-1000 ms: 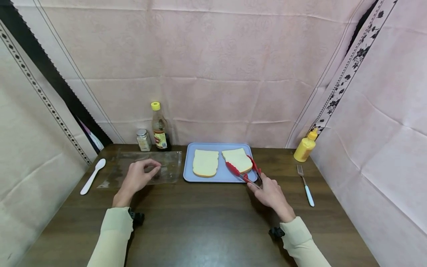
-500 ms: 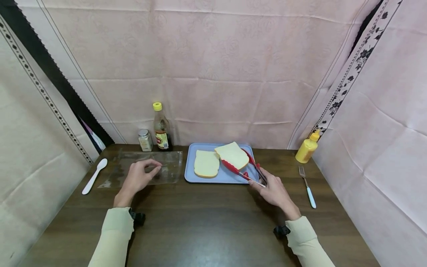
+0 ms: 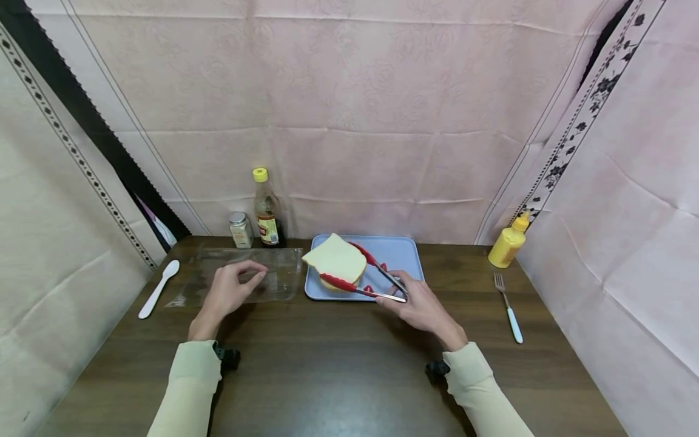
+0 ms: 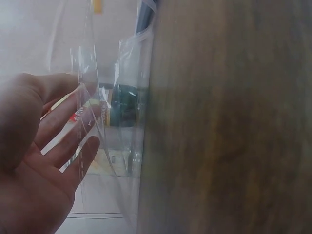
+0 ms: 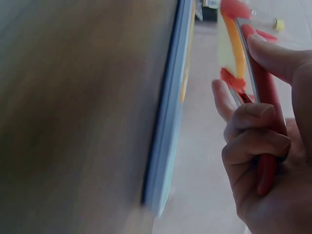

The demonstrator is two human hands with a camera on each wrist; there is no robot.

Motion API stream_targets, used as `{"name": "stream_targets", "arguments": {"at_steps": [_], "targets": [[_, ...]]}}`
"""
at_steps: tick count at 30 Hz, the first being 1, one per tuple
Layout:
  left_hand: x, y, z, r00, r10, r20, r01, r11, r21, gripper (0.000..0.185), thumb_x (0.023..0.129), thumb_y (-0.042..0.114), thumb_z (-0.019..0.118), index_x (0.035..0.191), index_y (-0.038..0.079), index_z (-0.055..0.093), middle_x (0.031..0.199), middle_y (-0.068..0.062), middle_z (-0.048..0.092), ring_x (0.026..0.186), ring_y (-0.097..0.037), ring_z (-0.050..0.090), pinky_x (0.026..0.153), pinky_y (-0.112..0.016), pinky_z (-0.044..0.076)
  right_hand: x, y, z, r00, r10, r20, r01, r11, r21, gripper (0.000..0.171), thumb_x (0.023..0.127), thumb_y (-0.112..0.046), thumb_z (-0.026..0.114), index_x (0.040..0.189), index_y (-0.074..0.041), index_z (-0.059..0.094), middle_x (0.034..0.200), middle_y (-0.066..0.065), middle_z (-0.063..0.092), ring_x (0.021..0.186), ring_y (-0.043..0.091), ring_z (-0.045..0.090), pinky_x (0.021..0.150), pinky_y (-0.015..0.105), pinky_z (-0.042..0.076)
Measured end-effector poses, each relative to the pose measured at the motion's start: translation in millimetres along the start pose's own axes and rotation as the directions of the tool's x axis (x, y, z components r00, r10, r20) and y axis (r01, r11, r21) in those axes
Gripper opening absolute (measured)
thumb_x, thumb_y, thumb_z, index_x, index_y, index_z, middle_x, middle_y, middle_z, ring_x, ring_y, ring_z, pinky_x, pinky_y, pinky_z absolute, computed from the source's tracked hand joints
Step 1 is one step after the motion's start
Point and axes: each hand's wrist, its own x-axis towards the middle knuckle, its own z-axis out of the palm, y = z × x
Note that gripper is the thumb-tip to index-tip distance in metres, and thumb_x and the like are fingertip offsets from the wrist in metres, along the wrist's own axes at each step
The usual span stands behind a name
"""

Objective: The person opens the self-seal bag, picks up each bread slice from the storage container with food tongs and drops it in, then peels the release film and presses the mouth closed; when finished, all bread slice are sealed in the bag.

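Right hand (image 3: 417,306) squeezes red tongs (image 3: 364,280) holding a bread slice (image 3: 335,258) above the blue tray (image 3: 401,252) at frame centre; left hand (image 3: 226,291) apparently pinches the clear bag (image 3: 275,273); a slackened squeeze could drop the slice.

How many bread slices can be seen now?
2. One slice is held up in the red tongs over the tray. The second lies on the tray beneath it, mostly hidden; only its edge shows.

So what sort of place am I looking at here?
Probably a staged tabletop food-prep booth, not a real kitchen: pink cloth backdrop on three sides, a dark wooden table, and a blue tray beside a sauce bottle.
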Motion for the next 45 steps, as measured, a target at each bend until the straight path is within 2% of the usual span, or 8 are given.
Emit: {"name": "stream_targets", "arguments": {"at_steps": [4, 8, 18, 21, 27, 38, 41, 45], "targets": [[0.1, 1.3, 0.2, 1.0, 0.005, -0.021, -0.006, 1.0, -0.014, 0.017, 0.106, 0.025, 0.073, 0.119, 0.018, 0.081, 0.125, -0.011, 0.08, 0.123, -0.039, 0.072, 0.106, -0.066, 0.055, 10.1, -14.0, 9.8, 0.996, -0.07, 0.063, 0.072, 0.997, -0.031, 0.066, 0.098, -0.05, 0.079, 0.151, -0.016, 0.059, 0.1, -0.008, 0.072, 0.078, 0.009, 0.062, 0.071, 0.028, 0.053], [1.6, 2.8, 1.3, 1.0, 0.005, -0.031, -0.006, 1.0, -0.02, 0.017, 0.106, 0.026, 0.073, 0.119, 0.019, 0.081, 0.126, -0.01, 0.08, 0.123, -0.038, 0.072, 0.106, -0.064, 0.056, 17.5, -24.3, 17.5, 0.988, -0.122, 0.096, 0.131, 0.987, -0.096, 0.067, 0.099, -0.049, 0.079, 0.154, -0.015, 0.06, 0.098, -0.008, 0.072, 0.076, 0.008, 0.06, 0.066, 0.027, 0.051], [3.9, 4.1, 2.0, 1.0, -0.006, -0.026, 0.004, 0.998, -0.062, 0.02, 0.106, 0.028, 0.074, 0.121, 0.017, 0.081, 0.129, -0.01, 0.079, 0.128, -0.038, 0.07, 0.107, -0.065, 0.055, 23.1, -33.6, 27.2, 0.975, -0.129, 0.182, 0.148, 0.985, -0.09, 0.07, 0.1, -0.052, 0.077, 0.159, -0.02, 0.056, 0.1, -0.012, 0.073, 0.063, 0.005, 0.055, 0.061, 0.027, 0.048], [4.1, 3.4, 2.1, 1.0, -0.001, -0.016, -0.001, 0.997, -0.078, 0.021, 0.105, 0.028, 0.075, 0.12, 0.016, 0.081, 0.127, -0.009, 0.08, 0.127, -0.037, 0.071, 0.109, -0.065, 0.054, 25.2, -34.3, 30.2, 0.973, -0.121, 0.197, 0.137, 0.988, -0.072, 0.07, 0.1, -0.052, 0.076, 0.159, -0.02, 0.056, 0.101, -0.012, 0.073, 0.064, 0.005, 0.057, 0.062, 0.028, 0.049], [2.7, 2.0, 2.3, 1.0, -0.01, 0.001, 0.01, 0.996, -0.09, 0.019, 0.106, 0.028, 0.074, 0.12, 0.018, 0.081, 0.127, -0.009, 0.08, 0.129, -0.037, 0.07, 0.113, -0.064, 0.052, 30.5, -35.3, 38.3, 0.97, -0.099, 0.22, 0.117, 0.991, -0.072, 0.07, 0.101, -0.055, 0.074, 0.16, -0.023, 0.055, 0.103, -0.013, 0.07, 0.081, 0.007, 0.062, 0.072, 0.028, 0.052], [-1.1, 2.8, -0.5, 0.999, -0.031, 0.013, 0.032, 0.992, -0.12, 0.017, 0.106, 0.026, 0.074, 0.12, 0.019, 0.081, 0.129, -0.01, 0.079, 0.13, -0.037, 0.069, 0.114, -0.064, 0.051, 39.8, -39.7, 52.7, 0.963, -0.112, 0.243, 0.127, 0.991, -0.046, 0.069, 0.101, -0.055, 0.073, 0.161, -0.025, 0.055, 0.109, -0.005, 0.069, 0.094, 0.014, 0.062, 0.082, 0.031, 0.053], [-1.3, 3.0, -1.3, 0.999, -0.038, 0.015, 0.039, 0.99, -0.133, 0.018, 0.106, 0.028, 0.074, 0.121, 0.019, 0.081, 0.131, -0.009, 0.078, 0.132, -0.037, 0.068, 0.115, -0.065, 0.05, 43.2, -42.4, 56.6, 0.963, -0.114, 0.246, 0.132, 0.989, -0.059, 0.068, 0.102, -0.056, 0.072, 0.161, -0.026, 0.054, 0.114, -0.001, 0.071, 0.096, 0.015, 0.062, 0.085, 0.033, 0.054], [-1.2, 2.8, -2.3, 0.999, -0.042, 0.006, 0.043, 0.987, -0.153, 0.017, 0.106, 0.027, 0.074, 0.12, 0.02, 0.081, 0.132, -0.009, 0.078, 0.134, -0.037, 0.067, 0.116, -0.065, 0.049, 48.9, -46.7, 61.1, 0.96, -0.118, 0.253, 0.137, 0.989, -0.06, 0.07, 0.102, -0.058, 0.07, 0.162, -0.026, 0.052, 0.132, 0.004, 0.072, 0.102, 0.018, 0.063, 0.092, 0.035, 0.054]]}}
